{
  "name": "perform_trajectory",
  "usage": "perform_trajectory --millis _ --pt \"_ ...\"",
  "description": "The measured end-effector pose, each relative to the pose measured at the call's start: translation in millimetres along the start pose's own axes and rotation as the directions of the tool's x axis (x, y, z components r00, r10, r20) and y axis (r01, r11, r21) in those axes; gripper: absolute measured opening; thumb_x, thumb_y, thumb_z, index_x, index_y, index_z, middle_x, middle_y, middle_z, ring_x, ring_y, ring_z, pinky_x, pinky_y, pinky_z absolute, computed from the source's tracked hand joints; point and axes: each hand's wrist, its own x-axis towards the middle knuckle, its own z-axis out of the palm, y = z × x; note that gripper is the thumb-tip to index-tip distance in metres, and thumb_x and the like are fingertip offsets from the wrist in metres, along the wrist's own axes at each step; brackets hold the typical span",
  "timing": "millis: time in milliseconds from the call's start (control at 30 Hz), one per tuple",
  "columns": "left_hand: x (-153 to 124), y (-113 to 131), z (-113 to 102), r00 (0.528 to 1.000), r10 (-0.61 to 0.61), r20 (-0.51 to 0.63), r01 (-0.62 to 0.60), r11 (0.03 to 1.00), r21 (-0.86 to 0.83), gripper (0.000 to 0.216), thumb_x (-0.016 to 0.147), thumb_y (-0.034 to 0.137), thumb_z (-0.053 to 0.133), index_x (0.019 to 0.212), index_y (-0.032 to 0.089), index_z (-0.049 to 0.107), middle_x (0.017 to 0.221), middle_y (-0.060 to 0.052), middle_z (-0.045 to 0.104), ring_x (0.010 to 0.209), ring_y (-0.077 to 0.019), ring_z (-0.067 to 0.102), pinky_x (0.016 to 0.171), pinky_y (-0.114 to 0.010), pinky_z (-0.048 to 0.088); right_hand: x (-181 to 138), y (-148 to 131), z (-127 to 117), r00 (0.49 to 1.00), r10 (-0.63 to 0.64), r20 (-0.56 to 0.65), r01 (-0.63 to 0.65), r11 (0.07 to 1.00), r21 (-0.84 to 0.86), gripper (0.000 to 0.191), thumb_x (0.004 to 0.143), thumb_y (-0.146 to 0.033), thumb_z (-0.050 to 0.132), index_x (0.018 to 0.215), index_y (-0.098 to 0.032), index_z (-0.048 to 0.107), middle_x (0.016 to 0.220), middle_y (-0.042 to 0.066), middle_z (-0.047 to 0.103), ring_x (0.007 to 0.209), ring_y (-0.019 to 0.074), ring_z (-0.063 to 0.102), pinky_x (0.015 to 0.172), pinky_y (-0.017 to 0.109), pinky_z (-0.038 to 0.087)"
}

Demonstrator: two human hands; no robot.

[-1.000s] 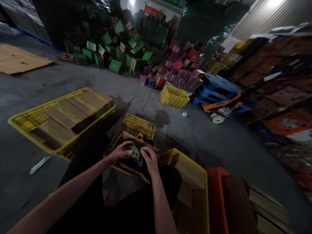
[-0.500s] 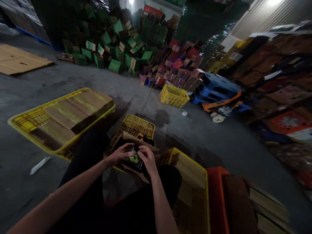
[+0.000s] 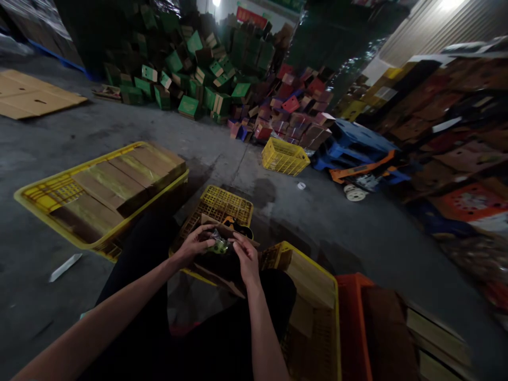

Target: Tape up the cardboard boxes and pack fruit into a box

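Between my hands is a small clear plastic bag (image 3: 219,243) with something green in it; its exact kind is too dim to tell. My left hand (image 3: 195,245) is closed on the bag's left side, thumb against it. The fingers of my right hand (image 3: 245,255) pinch its right edge. Below the bag is an open cardboard box (image 3: 222,280), its inside dark. The box rests on a yellow plastic crate (image 3: 228,200) between my knees. Just behind the box lies an orange and black object (image 3: 243,227), partly hidden, resembling a tape dispenser.
To the left, a yellow crate (image 3: 81,244) holds closed cardboard boxes (image 3: 119,180). At my right knee stand another yellow crate (image 3: 337,317) with cardboard in it and a red crate (image 3: 355,312). Farther off are a yellow crate (image 3: 284,157), an orange pallet jack (image 3: 361,169) and heaped green boxes (image 3: 188,106).
The bag has moved up slightly and now looks more bunched. My left hand has shifted up a little, and my right hand has moved slightly right.
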Motion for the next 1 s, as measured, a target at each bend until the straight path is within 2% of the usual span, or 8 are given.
perform_trajectory --millis 100,233,367,500,600,733,900,1000 --pt "2 -3 -4 1.000 0.021 -0.020 -0.021 1.000 0.023 0.066 0.065 0.038 0.087 0.124 0.020 0.064 0.100 -0.005 0.066 0.086 -0.0171 0.063 0.075 -0.025 0.048 -2 -3 2 0.998 0.014 0.063 -0.015 1.000 0.012 0.044 0.083 -0.047 0.071 0.123 -0.028 0.068 0.122 0.006 0.071 0.115 0.0267 0.064 0.101 0.043 0.047" --pt "-1 -1 -2 1.000 0.011 0.007 -0.011 1.000 0.012 0.061 0.065 0.038 0.087 0.119 0.018 0.066 0.099 -0.006 0.068 0.086 -0.0187 0.064 0.076 -0.027 0.049 -4 -2 3 0.986 0.079 0.146 -0.070 0.996 -0.062 0.033 0.083 -0.047 0.069 0.107 -0.026 0.075 0.111 0.005 0.075 0.105 0.0276 0.067 0.094 0.042 0.051" --pt "-5 4 5 0.997 -0.055 0.059 0.054 0.998 0.011 0.065 0.062 0.039 0.089 0.120 0.018 0.066 0.114 -0.009 0.069 0.101 -0.0248 0.064 0.086 -0.032 0.048 -4 4 0 0.997 0.035 0.070 -0.026 0.991 -0.129 0.027 0.084 -0.047 0.066 0.094 -0.024 0.076 0.100 0.004 0.075 0.097 0.0251 0.066 0.089 0.037 0.051" --pt "-7 7 8 0.986 -0.065 0.152 0.061 0.998 0.035 0.066 0.061 0.036 0.090 0.120 0.017 0.066 0.119 -0.011 0.068 0.109 -0.0269 0.063 0.094 -0.034 0.046 -3 9 -2 0.998 0.038 -0.039 -0.044 0.988 -0.147 0.030 0.086 -0.049 0.063 0.094 -0.022 0.072 0.090 0.002 0.073 0.085 0.0215 0.065 0.078 0.031 0.052" --pt "-7 6 6 0.988 -0.081 0.128 0.078 0.997 0.026 0.063 0.063 0.037 0.089 0.118 0.017 0.067 0.111 -0.009 0.071 0.101 -0.0251 0.065 0.089 -0.033 0.048 -4 8 -1 0.997 0.071 -0.037 -0.074 0.994 -0.084 0.033 0.086 -0.050 0.062 0.105 -0.025 0.071 0.099 0.002 0.073 0.091 0.0223 0.066 0.076 0.031 0.053" --pt "-6 4 2 0.990 -0.112 0.091 0.111 0.994 0.006 0.061 0.062 0.037 0.089 0.116 0.016 0.068 0.095 -0.006 0.073 0.085 -0.0208 0.067 0.080 -0.030 0.050 -3 3 1 0.999 0.040 0.034 -0.038 0.996 -0.075 0.038 0.085 -0.047 0.065 0.117 -0.027 0.069 0.119 0.004 0.070 0.110 0.0250 0.063 0.095 0.037 0.049" --pt "-7 1 3 0.981 -0.124 0.152 0.115 0.991 0.070 0.059 0.065 0.038 0.087 0.116 0.015 0.070 0.100 -0.008 0.074 0.091 -0.0237 0.068 0.084 -0.033 0.050 -2 4 0 1.000 -0.006 0.021 0.010 0.973 -0.231 0.024 0.083 -0.045 0.069 0.092 -0.023 0.075 0.099 0.004 0.073 0.098 0.0255 0.065 0.092 0.037 0.048" --pt "-8 0 5 0.978 -0.127 0.166 0.120 0.991 0.052 0.059 0.067 0.039 0.086 0.118 0.015 0.069 0.108 -0.010 0.073 0.100 -0.0264 0.067 0.087 -0.034 0.050 -1 7 0 0.999 -0.044 -0.014 0.039 0.966 -0.255 0.023 0.084 -0.043 0.067 0.089 -0.022 0.074 0.095 0.004 0.072 0.093 0.0242 0.064 0.088 0.036 0.048"
